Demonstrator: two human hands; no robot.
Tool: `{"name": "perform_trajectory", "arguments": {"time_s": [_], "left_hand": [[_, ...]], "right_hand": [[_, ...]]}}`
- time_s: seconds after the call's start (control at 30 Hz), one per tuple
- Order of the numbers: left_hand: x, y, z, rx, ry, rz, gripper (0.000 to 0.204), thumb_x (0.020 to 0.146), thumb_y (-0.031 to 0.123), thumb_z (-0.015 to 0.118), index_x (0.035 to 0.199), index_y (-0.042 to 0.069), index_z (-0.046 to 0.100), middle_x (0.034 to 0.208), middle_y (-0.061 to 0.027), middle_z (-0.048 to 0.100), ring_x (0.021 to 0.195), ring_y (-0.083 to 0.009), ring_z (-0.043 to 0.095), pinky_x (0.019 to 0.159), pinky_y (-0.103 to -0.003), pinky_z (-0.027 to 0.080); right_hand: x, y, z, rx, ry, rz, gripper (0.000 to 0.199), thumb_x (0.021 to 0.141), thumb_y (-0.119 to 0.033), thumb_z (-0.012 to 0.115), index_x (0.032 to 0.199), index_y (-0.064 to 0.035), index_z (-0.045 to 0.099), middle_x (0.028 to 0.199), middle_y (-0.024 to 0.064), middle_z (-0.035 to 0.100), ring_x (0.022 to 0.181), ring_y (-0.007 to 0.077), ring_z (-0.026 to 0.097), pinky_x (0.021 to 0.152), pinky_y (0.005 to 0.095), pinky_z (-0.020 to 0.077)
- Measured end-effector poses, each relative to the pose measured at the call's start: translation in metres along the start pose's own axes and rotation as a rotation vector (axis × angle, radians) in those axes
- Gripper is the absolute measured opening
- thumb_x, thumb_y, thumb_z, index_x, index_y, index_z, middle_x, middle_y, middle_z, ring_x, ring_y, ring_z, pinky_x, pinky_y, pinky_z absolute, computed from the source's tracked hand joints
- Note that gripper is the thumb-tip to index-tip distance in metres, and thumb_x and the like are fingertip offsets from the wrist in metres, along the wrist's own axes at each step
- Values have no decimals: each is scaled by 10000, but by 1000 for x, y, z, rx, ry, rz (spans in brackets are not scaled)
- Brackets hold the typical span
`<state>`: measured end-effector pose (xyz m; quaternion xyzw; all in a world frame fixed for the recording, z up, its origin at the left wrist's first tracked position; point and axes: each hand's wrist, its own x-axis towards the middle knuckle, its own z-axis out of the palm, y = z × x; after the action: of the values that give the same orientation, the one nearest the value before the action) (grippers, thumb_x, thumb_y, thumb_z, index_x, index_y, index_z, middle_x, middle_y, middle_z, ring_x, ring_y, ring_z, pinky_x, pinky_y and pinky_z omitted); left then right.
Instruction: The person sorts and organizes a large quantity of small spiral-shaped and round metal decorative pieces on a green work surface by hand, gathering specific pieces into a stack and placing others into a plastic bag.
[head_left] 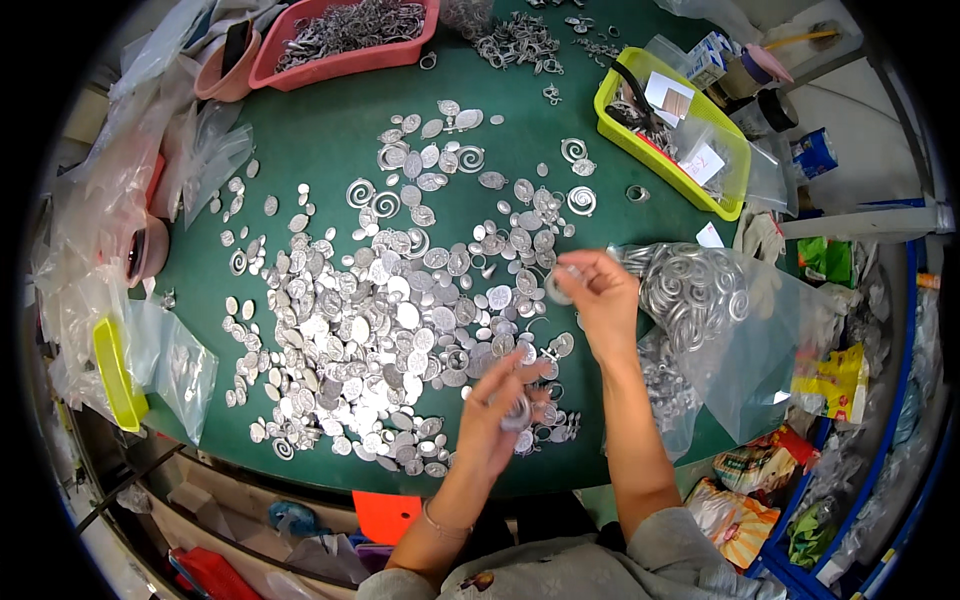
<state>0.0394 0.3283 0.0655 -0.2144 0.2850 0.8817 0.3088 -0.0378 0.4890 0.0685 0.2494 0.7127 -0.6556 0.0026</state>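
Observation:
My right hand (pixel 602 298) is closed in a pinch on a round silver pendant (pixel 559 288), held over the right side of the table. Lower and to the left, my left hand (pixel 488 418) is partly blurred, with its fingers curled around silver spiral pendants (pixel 516 413); how many it holds I cannot tell. Beside and beyond the left hand spreads a large loose pile of silver oval medals (pixel 350 330). Flat spiral pendants (pixel 581 201) lie among and around the smaller pieces.
The green table (pixel 480 225) carries a pink basket (pixel 345 77) of silver clasps and a yellow-green basket (pixel 745 180) with pliers and paper tags. A clear bag of silver rings (pixel 690 290) lies right of my right forearm. Plastic bags (pixel 110 200) crowd the left edge.

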Motion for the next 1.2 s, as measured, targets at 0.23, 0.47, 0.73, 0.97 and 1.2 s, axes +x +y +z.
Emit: {"name": "perform_trajectory", "arguments": {"time_s": [0.23,0.47,0.73,0.97,1.2], "left_hand": [[73,22,1,-16,-240,-62,464,862,321,549,1211,30,456,1063,-160,549,981,-306,583,737,-376,559],[74,29,6,-154,-193,-70,347,831,191,592,1134,41,514,943,-109,553,860,-245,574,613,-296,545],[82,40,-6,-201,-120,21,297,834,127,571,1118,58,518,935,-91,546,857,-235,546,608,-279,523],[95,49,-2,-339,-158,100,437,840,229,597,1218,57,461,1249,-144,479,1096,-309,522,858,-417,497],[107,51,-10,-259,-280,18,301,868,245,545,1092,45,525,1065,-170,535,1004,-334,563,703,-393,574]], "right_hand": [[71,16,-7,-714,523,-503,261,723,-71,673,949,32,592,944,171,554,781,296,553,665,370,469],[89,34,-9,-515,436,-216,137,717,-26,656,771,26,541,762,178,536,726,343,536,656,423,430],[94,46,-1,-591,465,-409,220,711,-42,684,856,-1,523,751,132,561,681,275,535,624,356,433],[51,-3,17,-45,-214,-181,137,724,-28,672,820,-1,579,669,-16,541,592,44,457,491,207,348],[166,21,13,-980,639,-482,343,748,-221,665,983,11,575,1054,181,509,987,352,442,827,411,372]]}}
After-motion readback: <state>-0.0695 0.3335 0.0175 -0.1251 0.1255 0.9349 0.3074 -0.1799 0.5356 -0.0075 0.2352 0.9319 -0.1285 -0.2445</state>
